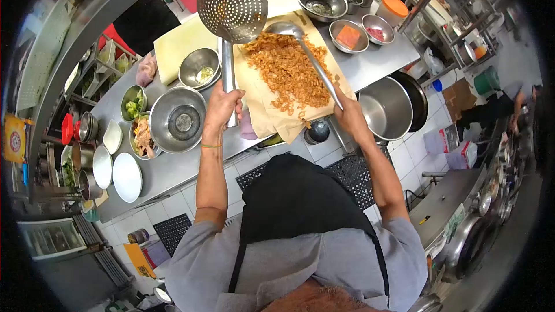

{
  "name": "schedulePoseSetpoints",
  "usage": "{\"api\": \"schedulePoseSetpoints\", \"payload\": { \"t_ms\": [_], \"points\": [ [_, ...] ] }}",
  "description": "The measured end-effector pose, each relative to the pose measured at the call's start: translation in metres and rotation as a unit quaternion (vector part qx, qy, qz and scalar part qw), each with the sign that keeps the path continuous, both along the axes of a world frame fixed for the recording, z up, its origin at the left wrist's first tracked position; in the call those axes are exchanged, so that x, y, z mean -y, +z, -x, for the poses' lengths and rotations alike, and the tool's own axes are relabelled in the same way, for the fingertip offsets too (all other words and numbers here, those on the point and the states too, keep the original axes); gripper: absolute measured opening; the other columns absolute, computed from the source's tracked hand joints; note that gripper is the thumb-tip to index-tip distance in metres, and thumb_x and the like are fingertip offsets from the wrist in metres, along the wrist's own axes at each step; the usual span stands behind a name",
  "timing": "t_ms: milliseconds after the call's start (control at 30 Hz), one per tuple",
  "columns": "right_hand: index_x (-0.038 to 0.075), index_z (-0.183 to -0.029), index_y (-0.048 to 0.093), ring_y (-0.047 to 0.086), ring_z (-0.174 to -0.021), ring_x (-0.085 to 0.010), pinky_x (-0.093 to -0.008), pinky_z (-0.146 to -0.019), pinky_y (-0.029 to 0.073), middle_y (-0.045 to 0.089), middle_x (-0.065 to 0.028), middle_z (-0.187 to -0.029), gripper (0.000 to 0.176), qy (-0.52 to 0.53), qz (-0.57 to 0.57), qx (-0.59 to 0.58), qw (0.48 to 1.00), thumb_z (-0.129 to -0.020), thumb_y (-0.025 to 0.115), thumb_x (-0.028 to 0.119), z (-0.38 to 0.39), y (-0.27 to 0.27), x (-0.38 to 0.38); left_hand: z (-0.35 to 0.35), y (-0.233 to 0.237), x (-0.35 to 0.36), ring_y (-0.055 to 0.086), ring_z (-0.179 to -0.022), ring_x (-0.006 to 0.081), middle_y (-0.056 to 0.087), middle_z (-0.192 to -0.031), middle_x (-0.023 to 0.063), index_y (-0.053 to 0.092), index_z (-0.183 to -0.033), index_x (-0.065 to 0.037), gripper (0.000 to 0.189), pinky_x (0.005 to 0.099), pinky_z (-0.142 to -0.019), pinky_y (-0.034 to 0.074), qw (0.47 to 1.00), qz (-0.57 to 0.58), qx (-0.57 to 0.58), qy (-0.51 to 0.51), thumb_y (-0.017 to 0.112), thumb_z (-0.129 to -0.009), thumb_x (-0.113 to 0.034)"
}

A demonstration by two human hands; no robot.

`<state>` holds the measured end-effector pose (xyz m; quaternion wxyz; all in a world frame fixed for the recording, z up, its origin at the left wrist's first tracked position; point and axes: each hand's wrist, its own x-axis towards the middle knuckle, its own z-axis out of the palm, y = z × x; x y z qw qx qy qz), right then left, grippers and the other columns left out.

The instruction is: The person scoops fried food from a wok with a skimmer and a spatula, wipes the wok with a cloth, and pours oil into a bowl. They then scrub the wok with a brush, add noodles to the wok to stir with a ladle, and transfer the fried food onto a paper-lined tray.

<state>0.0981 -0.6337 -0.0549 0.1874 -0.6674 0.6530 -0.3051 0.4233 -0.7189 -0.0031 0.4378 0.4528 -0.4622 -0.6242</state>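
My left hand is wrapped round the handle of a large perforated skimmer, which is held up over the far side of the steel table. In my right hand is the long handle of a ladle; its bowl rests at the far edge of a heap of browned, fried-looking pieces. The heap is spread over brown paper. Left of my left hand sits a wide steel bowl, and behind it a smaller bowl with pale chopped bits.
White oval dishes and bowls of broccoli and other food stand on the left. A cutting board lies behind. Steel bowls line the back right. A large pot is beside my right arm. Another person stands at far right.
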Motion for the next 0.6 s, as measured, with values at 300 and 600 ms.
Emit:
{"api": "schedulePoseSetpoints", "payload": {
  "t_ms": [300,600],
  "points": [
    [0.008,-0.133,0.046,0.062,-0.087,-0.0429,-0.0430,-0.073,0.049,0.059,-0.0322,-0.087,0.052,0.002,-0.064,0.070,0.995,-0.082,0.052,0.002,0.004,-0.002,-0.027,-0.008,-0.005,-0.006,0.045,-0.041,0.0106,0.045,-0.060,0.0030,0.041,-0.098,-0.003,0.025,0.0274,-0.033,0.041,0.998,-0.039,0.027,0.034,0.056,-0.079,-0.002],
    [0.014,-0.139,0.044,0.048,-0.045,-0.0126,-0.0291,-0.043,0.042,0.055,-0.0062,-0.064,0.057,-0.054,-0.044,0.208,0.976,-0.083,0.050,0.007,0.002,-0.034,0.020,-0.007,-0.016,-0.024,0.043,-0.042,0.0108,0.044,-0.063,0.0037,0.044,-0.096,-0.003,0.019,0.0268,-0.033,0.039,0.996,-0.070,-0.051,0.030,0.055,-0.081,-0.004]
  ]
}}
